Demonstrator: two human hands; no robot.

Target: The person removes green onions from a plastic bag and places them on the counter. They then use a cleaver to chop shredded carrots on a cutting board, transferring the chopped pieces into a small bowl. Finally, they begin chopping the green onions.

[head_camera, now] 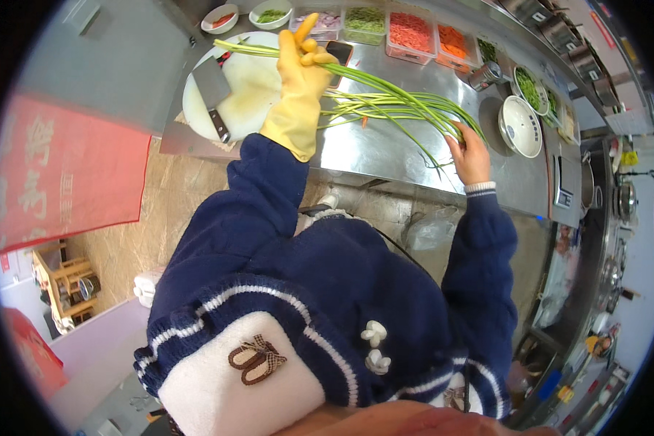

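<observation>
My left hand (304,71), in a yellow rubber glove, is closed around a bunch of long green stalks (381,82) that look like garlic scapes. Their pale ends stick out to the left, over a round white cutting board (256,109). At the right, my bare right hand (471,155) grips the other end of the bunch between thumb and fingers. More loose stalks (403,111) lie on the steel worktop (359,152) beneath. A cleaver (211,82) with a dark handle rests on the board's left side.
Behind the board stand two white bowls (271,24) of chopped vegetables. Clear plastic tubs (411,52) of cut food line the back. A phone (339,52) lies behind my left hand. A can (485,76), a patterned bowl (519,126) and a scale (563,182) stand at right.
</observation>
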